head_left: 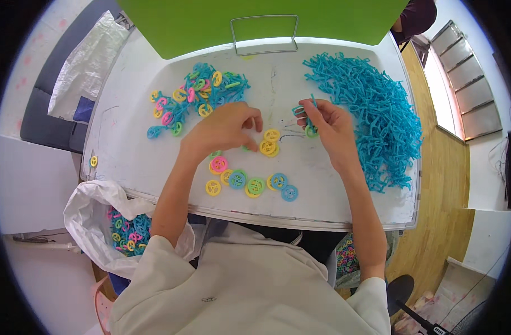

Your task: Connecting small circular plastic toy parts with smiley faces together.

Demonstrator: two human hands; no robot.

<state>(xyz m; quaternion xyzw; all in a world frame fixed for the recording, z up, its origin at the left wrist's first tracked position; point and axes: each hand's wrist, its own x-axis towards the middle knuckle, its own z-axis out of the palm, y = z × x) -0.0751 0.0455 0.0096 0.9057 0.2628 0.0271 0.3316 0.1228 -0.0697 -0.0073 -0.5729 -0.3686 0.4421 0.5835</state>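
Note:
My right hand (332, 125) is closed round several small blue plastic pieces (300, 111), with a green wheel (311, 131) at its fingertips. My left hand (225, 125) hovers over the white table, fingers curved and apart, with nothing visible between them. Just beside its fingertips lie several yellow spoked wheels (269, 148), partly stacked. Nearer me, loose wheels lie in an uneven row, among them a pink one (219, 163), a green one (256, 185) and a blue one (289, 193). Part of a green wheel shows beneath the left hand.
A large heap of blue pieces (381, 123) covers the table's right side. Blue pieces with coloured wheels form a pile (197, 92) at the far left. A green panel with a wire handle (265, 51) borders the back. A white sack (91, 204) of wheeled pieces hangs at the near left.

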